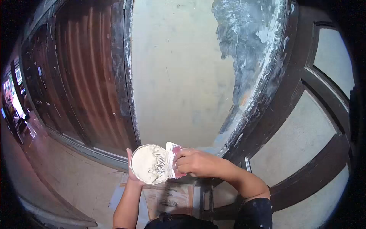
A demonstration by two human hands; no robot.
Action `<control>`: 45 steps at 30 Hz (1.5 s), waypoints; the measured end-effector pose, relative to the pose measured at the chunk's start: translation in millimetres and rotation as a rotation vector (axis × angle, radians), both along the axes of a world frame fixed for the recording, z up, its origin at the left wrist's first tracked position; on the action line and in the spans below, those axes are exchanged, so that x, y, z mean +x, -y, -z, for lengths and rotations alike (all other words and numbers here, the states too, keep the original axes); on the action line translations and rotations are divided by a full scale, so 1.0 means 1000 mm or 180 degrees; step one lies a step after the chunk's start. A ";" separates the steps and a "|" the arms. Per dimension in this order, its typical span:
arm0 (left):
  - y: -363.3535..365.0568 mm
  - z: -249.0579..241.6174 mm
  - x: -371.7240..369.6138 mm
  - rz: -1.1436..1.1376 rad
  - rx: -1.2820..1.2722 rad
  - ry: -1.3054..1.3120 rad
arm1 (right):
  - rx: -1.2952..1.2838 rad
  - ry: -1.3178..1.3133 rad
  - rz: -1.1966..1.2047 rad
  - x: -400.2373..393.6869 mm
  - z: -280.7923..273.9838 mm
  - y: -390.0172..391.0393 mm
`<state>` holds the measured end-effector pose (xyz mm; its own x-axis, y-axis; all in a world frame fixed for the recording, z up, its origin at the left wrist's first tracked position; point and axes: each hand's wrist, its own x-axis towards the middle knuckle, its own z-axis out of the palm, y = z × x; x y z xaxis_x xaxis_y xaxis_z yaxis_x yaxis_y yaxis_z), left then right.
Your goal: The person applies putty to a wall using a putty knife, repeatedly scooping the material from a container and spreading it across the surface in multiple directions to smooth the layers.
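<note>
My left hand (133,177) is wrapped round the side of a round tub of cream-white putty (145,165), its thumb up along the rim. The putty is smooth on the left and ridged with dark streaks on the right. In my right hand (196,162) is a reddish putty scraper (173,151), pinched by the fingers and smeared with white along its left edge. That edge is right at the tub's right rim. Beyond both hands stands a pale, coated wall panel (175,76) with a blue-grey, patchy area (244,42) at its upper right.
Dark wood-framed glass with a brown curtain (85,68) stands left of the panel. On the right is a dark door frame with pale panels (293,141). Beneath my hands a printed cardboard piece (167,196) lies on the floor (87,179).
</note>
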<state>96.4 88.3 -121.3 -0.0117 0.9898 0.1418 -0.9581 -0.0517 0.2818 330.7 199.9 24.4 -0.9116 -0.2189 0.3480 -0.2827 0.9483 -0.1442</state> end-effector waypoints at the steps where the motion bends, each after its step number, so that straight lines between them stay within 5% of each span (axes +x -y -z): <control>1: 0.000 -0.001 -0.003 0.0144 0.0086 0.0212 | -0.0090 0.0084 -0.0063 -0.001 -0.005 0.004; 15: 0.014 0.002 -0.016 0.0342 -0.0214 0.0048 | -0.0684 0.0115 -0.0021 -0.012 0.020 0.024; 37: 0.023 0.018 -0.005 0.0043 -0.0004 -0.0160 | -0.1609 -0.1222 0.1260 0.000 0.087 0.054; 45: 0.019 0.023 0.000 0.0435 0.0222 -0.0141 | -0.1699 -0.1701 0.1540 -0.002 0.099 0.054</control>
